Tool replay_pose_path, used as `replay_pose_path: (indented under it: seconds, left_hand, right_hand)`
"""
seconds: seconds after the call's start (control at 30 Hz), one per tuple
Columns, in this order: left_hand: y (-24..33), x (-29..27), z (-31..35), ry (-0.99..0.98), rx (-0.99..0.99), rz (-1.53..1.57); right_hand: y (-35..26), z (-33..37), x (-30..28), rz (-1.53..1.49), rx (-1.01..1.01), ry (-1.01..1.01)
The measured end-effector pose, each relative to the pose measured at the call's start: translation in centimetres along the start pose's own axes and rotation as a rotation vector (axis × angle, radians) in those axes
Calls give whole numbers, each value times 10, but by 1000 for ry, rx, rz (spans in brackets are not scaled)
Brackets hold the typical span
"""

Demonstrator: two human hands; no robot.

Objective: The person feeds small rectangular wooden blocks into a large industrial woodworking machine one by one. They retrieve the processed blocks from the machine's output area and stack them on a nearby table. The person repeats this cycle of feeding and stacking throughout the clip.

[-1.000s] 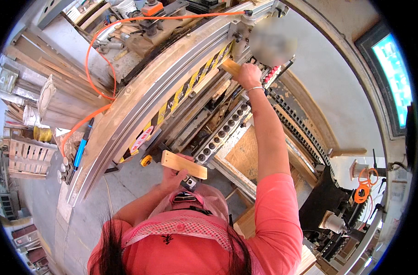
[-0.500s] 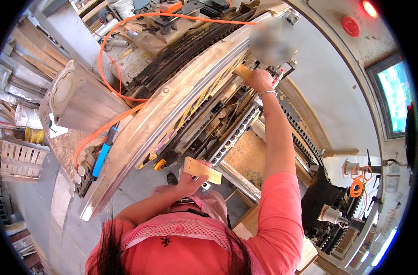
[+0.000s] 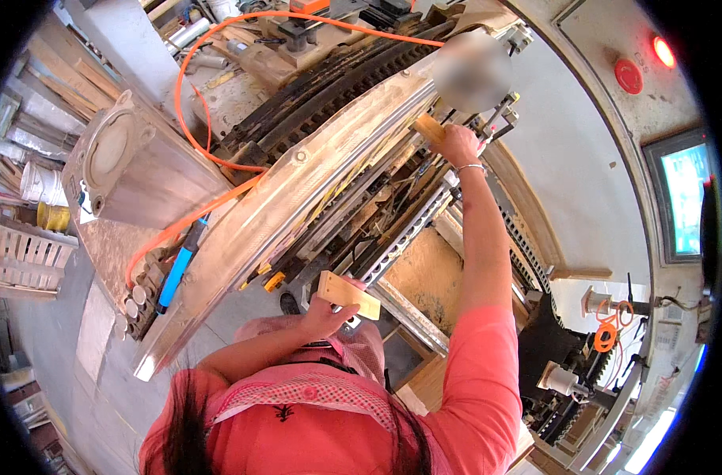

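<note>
Close to my body, my left hand (image 3: 329,318) grips a short, pale wooden block (image 3: 349,296) with a small hole near one end. My right arm reaches far forward, and the right hand (image 3: 459,146) is closed on another wooden block (image 3: 429,128), more yellow-brown, at the machine's far end. Long rails and dark slats (image 3: 369,210) of the machine lie between my two hands. A blurred patch covers what is just beyond the right hand.
A long metal-edged beam (image 3: 298,158) runs diagonally on the left, with an orange hose (image 3: 179,226) across it and a blue-handled tool (image 3: 175,279) beside it. At the right stand a control panel with a screen (image 3: 685,198) and a red button (image 3: 628,76). A wooden board (image 3: 424,273) lies below the rails.
The view has shifted slightly, so the panel and beam sit a little differently. Both hands keep hold of their wooden blocks, in nearly the same places.
</note>
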State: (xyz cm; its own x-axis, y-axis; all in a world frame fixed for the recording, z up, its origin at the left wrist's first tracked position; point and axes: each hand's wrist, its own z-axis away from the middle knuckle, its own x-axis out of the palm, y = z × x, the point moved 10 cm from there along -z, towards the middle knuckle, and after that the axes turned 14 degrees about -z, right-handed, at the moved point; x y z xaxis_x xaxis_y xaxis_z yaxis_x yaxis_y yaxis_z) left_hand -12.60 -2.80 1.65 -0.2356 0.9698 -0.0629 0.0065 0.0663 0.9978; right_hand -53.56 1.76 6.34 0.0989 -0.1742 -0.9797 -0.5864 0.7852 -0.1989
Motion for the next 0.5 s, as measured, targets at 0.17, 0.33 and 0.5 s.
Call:
replay_pose_path:
  seconds: [0.17,0.33,0.5]
  left_hand:
    - [-2,1,0,-39,13,-62]
    - [-3,6,1,-93,19,-53]
    - [-6,4,2,-33,-7,-14]
  right_hand:
    - [-2,0,0,-8,38,-43]
    - [4,-4,8,25,53,-64]
    - [2,-2,4,5,47,-53]
